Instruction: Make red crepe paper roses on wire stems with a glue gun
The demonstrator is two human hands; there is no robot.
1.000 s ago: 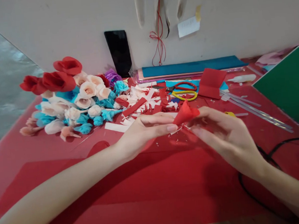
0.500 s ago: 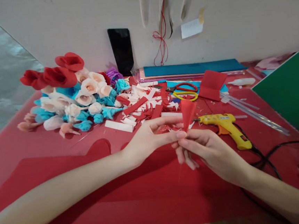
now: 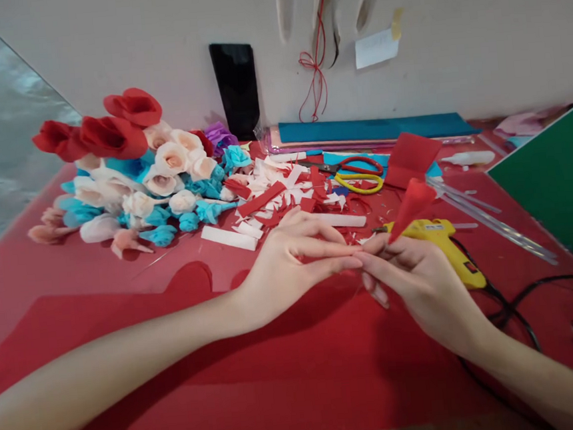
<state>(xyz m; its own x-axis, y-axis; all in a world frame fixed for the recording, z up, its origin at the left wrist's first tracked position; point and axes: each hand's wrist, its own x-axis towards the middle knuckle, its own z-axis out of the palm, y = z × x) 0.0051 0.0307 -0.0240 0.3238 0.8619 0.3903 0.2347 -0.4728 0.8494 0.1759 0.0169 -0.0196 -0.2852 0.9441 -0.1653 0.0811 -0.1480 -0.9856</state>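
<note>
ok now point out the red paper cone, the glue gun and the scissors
Red paper cone point(image 3: 412, 205): head view, middle of its side
Glue gun point(image 3: 443, 232): head view, yellow body
Scissors point(image 3: 331, 169): head view, dark metal near the handles

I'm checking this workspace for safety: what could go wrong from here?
The glue gun shows just behind the right hand. If it is hot, which I can't tell, a slip might burn that hand.

The black cable crosses itself close to the right forearm, so an arm movement could snag it.

The red paper cone in the right hand looks thin, so a tight squeeze might crease it.
</note>
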